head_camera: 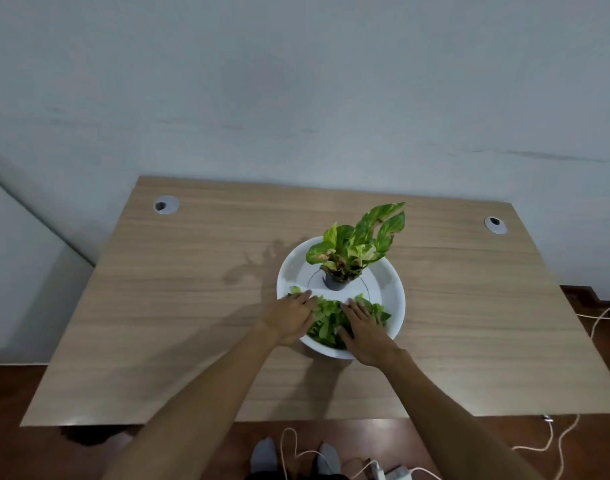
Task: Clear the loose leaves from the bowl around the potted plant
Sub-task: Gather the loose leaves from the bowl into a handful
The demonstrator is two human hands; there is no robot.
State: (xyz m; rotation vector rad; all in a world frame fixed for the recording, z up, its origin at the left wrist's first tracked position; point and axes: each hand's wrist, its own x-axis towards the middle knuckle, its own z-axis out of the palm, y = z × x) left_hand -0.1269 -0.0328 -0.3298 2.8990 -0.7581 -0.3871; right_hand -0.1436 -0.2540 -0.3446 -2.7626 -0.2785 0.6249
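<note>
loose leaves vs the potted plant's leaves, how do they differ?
The loose leaves lie flat, heaped in the near part of the white bowl; the potted plant's leaves stand upright from the dark pot at the bowl's centre. The loose leaves look plain green; the plant's are variegated with yellow, some browned. The left hand and right hand press on the loose pile; neither touches the plant. Both sit inside the same bowl.

No text, label, brand, number or sign can be read anywhere.

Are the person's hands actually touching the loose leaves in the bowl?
Touching. The head view shows the left hand and right hand lying flat on the loose leaves.
</note>
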